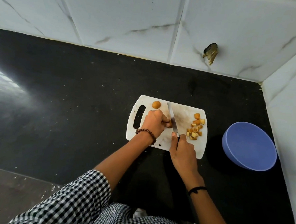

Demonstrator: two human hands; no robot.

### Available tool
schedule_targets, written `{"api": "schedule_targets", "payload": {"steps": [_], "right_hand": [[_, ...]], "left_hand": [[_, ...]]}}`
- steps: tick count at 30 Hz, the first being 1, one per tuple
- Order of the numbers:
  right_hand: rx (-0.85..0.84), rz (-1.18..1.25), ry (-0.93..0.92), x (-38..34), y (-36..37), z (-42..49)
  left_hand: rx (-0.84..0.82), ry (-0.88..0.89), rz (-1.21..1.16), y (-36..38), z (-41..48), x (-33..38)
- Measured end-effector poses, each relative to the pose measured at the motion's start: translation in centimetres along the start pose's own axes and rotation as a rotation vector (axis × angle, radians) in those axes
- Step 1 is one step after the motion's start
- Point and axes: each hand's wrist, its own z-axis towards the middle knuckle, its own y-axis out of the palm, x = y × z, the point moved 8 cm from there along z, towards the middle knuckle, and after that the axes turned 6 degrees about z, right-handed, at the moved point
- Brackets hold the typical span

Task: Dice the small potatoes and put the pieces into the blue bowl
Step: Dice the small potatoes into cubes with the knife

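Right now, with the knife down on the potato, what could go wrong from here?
1. The left hand pinches the potato right beside the knife blade; a slip could nick that hand.
2. The diced pieces lie at the right edge of the cutting board, and the blue bowl stands apart from it; sweeping them across could drop some on the counter.

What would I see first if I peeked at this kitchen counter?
Two hands working on a white cutting board: the left hand holds a small potato while the right hand grips a knife, blade against it. A heap of yellow potato pieces lies on the board's right side, and a whole potato sits at its far edge. A big blue bowl stands on the black counter to the right, with no pieces showing inside.
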Motion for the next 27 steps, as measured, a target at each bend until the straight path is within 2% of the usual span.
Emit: {"api": "schedule_targets", "payload": {"steps": [5,10,19,27], "right_hand": [[-0.049,-0.096,0.016,-0.5,0.3,0.5],[-0.026,-0.215,0.012,-1.4,0.1,0.3],[-0.118,-0.165,0.101,-1.8,0.5,1.4],[-0.111,-0.163,0.093,-1.2,0.3,-0.2]], "left_hand": [[-0.010,0.034,0.028,0.1,0.2,0.3],[-0.023,0.035,0.036,0.2,0.4,0.2],[0.022,0.024,0.037,-0.1,-0.1,0.3],[0.029,-0.024,0.060,-0.4,-0.5,0.7]]}}
